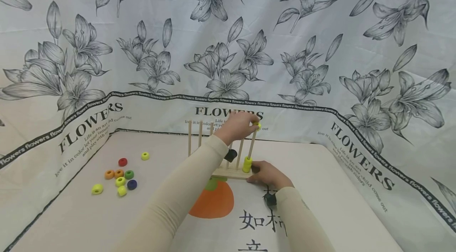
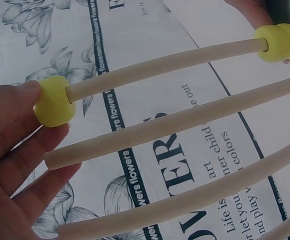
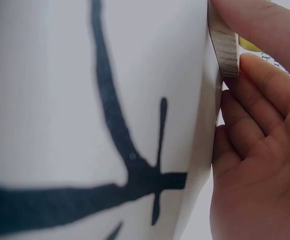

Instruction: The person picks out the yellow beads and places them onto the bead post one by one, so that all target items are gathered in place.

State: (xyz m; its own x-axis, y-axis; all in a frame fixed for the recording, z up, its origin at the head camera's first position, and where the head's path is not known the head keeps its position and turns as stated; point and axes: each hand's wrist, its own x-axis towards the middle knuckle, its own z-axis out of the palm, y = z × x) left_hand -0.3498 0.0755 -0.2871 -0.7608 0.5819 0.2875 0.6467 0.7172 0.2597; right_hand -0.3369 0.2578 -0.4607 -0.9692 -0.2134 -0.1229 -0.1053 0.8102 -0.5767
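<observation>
In the head view my left hand (image 1: 236, 126) is raised at the top of the rightmost wooden rod (image 1: 252, 145). Thumb and finger pinch a yellow bead (image 2: 55, 101), which sits at the rod's tip; the rod's end meets the bead's hole. Lower on that rod are stacked yellow beads (image 1: 247, 165), resting at the wooden base (image 1: 228, 173). My right hand (image 1: 268, 175) grips the right end of the base between thumb and fingers, as the right wrist view shows at the base's end (image 3: 225, 50). Several other rods (image 1: 190, 137) stand bare, partly hidden by my left forearm.
On the left of the table lie loose beads: a red bead (image 1: 122, 162), orange beads (image 1: 109, 174), a green bead (image 1: 129, 174), a blue bead (image 1: 132, 184) and several yellow beads (image 1: 97, 189). A printed mat with an orange fruit (image 1: 213, 200) lies before the base. Flowered cloth (image 1: 228, 66) hangs behind.
</observation>
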